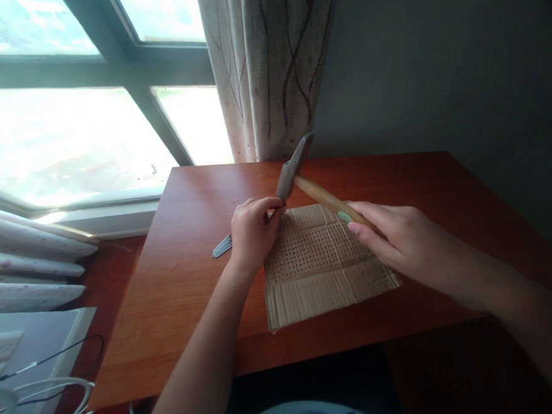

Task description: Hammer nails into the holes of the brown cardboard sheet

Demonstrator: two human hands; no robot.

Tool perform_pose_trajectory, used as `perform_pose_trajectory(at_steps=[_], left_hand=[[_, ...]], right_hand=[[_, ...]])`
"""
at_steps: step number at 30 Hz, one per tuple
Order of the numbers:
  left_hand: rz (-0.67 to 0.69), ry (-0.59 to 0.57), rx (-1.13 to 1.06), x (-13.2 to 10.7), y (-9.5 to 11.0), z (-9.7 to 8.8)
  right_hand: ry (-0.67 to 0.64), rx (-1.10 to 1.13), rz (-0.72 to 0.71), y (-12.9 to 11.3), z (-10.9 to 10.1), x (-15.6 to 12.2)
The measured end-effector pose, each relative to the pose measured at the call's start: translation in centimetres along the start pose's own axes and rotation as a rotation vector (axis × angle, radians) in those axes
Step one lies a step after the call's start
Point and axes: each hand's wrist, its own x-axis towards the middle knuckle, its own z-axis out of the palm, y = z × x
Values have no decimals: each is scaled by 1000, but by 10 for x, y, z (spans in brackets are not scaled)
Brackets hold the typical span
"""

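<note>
My right hand [396,233] is wrapped round the wooden handle of a hammer [320,194], which has a green oval mark near the grip. The hammer's metal head is tilted, its lower end right at the fingertips of my left hand [255,229]. Thumb and fingers of that hand are pinched together over the far left part of a cardboard piece [329,285]; whatever is between them is too small to make out. Rows of small holes cover the middle of the cardboard. Beside my left hand lies a bundle of thin metal nails [222,246], partly hidden by it.
The cardboard lies on a reddish-brown wooden table [183,302]. Behind the table hang a patterned curtain [276,68] and a grey wall [412,65]. A bright window [54,140] is at the left. White cables [77,404] and a wall socket [2,347] are at lower left.
</note>
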Motion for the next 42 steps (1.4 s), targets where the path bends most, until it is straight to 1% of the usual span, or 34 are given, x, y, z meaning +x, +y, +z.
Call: perform_pose_trajectory(at_steps=[3, 9, 13, 19, 25, 30, 35, 42], left_hand=[[0, 4, -12, 0, -1, 0], [-11, -3, 1, 0, -2, 1], [-10, -1, -27, -1, -1, 1], [-26, -5, -4, -1, -3, 1], [-23, -2, -36, -2, -1, 0], [-27, -8, -9, -1, -2, 0], [-19, -10, 1, -2, -2, 0], [-39, -28, -2, -2, -5, 1]], right_hand=[[16, 7, 0, 0, 0, -1], [-1, -6, -6, 3, 2, 0], [37, -13, -15, 3, 0, -1], [-15, 1, -21, 2, 4, -2], [14, 1, -16, 2, 4, -3], [-8, -18, -25, 1, 6, -3], [13, 2, -18, 0, 5, -6], [-24, -11, -11, 0, 6, -6]])
